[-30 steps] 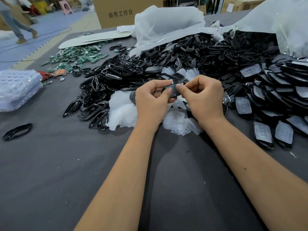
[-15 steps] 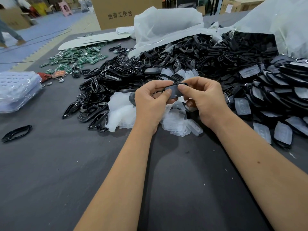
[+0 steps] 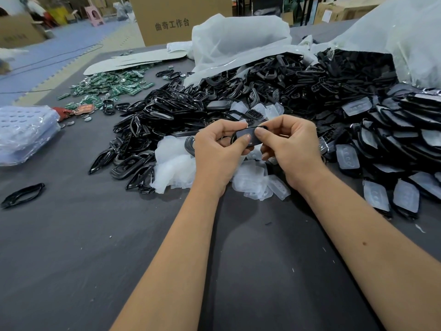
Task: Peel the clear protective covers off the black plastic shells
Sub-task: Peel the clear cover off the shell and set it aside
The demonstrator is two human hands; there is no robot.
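Black shell [image 3: 248, 136] half-hidden between both pinching hands [image 3: 253, 149]

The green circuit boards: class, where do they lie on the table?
In the head view, the green circuit boards lie far left on the table, beside the black shell pile.

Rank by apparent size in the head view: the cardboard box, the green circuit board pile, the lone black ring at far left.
1. cardboard box, though partly cropped
2. green circuit board pile
3. lone black ring
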